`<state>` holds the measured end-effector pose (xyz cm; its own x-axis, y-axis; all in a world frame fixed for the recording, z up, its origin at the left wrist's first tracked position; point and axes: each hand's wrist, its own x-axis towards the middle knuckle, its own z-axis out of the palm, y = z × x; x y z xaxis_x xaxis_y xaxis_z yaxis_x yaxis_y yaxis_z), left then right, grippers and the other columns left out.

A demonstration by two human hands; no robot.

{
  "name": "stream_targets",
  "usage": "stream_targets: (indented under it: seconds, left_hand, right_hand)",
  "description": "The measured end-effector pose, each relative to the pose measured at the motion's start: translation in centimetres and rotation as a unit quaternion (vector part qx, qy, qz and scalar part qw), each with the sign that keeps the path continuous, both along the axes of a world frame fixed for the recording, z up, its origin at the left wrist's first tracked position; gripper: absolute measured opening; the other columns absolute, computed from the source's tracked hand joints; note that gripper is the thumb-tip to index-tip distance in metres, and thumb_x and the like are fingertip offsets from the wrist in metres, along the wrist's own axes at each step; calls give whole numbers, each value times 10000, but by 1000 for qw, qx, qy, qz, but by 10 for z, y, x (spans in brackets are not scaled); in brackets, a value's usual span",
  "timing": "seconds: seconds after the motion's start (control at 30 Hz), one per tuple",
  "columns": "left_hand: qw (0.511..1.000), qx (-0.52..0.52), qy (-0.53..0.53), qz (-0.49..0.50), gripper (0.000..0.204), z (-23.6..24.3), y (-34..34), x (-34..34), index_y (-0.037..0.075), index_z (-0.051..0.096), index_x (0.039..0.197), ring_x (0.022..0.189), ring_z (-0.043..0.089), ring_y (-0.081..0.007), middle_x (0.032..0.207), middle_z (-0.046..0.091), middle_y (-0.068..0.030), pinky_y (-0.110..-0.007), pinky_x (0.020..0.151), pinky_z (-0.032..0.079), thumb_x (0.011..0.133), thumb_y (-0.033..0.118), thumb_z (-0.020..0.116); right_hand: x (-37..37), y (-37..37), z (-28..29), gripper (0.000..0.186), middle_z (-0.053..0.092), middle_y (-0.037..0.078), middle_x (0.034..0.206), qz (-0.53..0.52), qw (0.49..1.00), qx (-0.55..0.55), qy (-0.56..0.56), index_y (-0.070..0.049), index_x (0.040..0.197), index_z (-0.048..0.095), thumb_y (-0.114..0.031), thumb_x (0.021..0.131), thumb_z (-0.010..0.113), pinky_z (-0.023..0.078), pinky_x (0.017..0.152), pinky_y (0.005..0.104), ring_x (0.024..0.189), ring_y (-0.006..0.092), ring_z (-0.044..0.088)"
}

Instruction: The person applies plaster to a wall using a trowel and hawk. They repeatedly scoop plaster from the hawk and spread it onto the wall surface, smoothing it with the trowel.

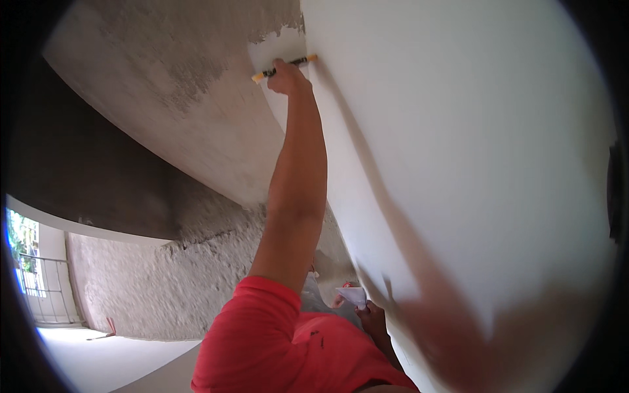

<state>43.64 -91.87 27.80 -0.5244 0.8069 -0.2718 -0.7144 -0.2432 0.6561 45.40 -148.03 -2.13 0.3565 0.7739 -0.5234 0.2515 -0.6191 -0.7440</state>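
My left arm, in a red sleeve, stretches up toward the top of the view. Its hand [287,77] is closed around the middle of a wide smoothing knife [301,61], a black bar with yellow ends. The tool lies at the corner where a grey plaster surface [196,78] meets a smooth white wall [458,118]. A white patch of filler [280,44] shows just above it. Low down, my right hand [373,318] is closed on a pale triangular scraper [354,296], its handle hidden by the fingers. Something small and red shows behind the scraper.
A dark recessed surface [85,157] with a curved edge lies to the left. Below it is a rough grey wall [157,281]. At far left a barred window [42,281] lets in daylight. My arm's shadow [367,170] falls across the white wall.
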Motion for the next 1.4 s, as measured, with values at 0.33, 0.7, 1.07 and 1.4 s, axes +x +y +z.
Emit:
stream_targets:
  seconds: [0.33, 0.7, 1.07, 1.4]
  left_hand:
    - [973, 99, 205, -30, 352, 189, 32, -39, -4, 509, 1238, 964, 649, -280, 1088, 639, -164, -422, 803, 534, 917, 139, 528]
    - [963, 173, 136, -156, 434, -27, -220, -192, -13, 451, 1277, 1059, 580, -227, 1159, 557, -108, -373, 900, 506, 861, 23, 571]
    - [901, 99, 321, -275, 238, -113, -283, -262, -21, 600, 1023, 1018, 559, -201, 1098, 573, -92, -322, 909, 447, 841, 91, 703]
    - [536, 369, 679, -340, 485, -50, -261, -294, 89, 608, 1261, 1007, 676, -281, 1189, 652, -138, -355, 861, 534, 787, 27, 691]
  right_hand:
    - [-7, -1, 33, 280, 592, 216, 709, 18, 995, 100, -20, 1, 943, 604, -253, 836, 648, 437, 589, 414, 634, 284, 596]
    - [2, 44, 95, 400, 550, 229, 619, 68, 987, 145, -13, 18, 824, 558, -356, 818, 701, 425, 504, 455, 546, 308, 616]
    - [-51, 172, 209, 318, 569, 111, 549, 153, 968, 184, -78, 34, 870, 611, -263, 833, 721, 429, 475, 330, 422, 149, 529]
    - [-70, 196, 230, 317, 596, 107, 600, 211, 903, 305, -217, 19, 972, 659, -243, 802, 714, 443, 520, 300, 487, 136, 539]
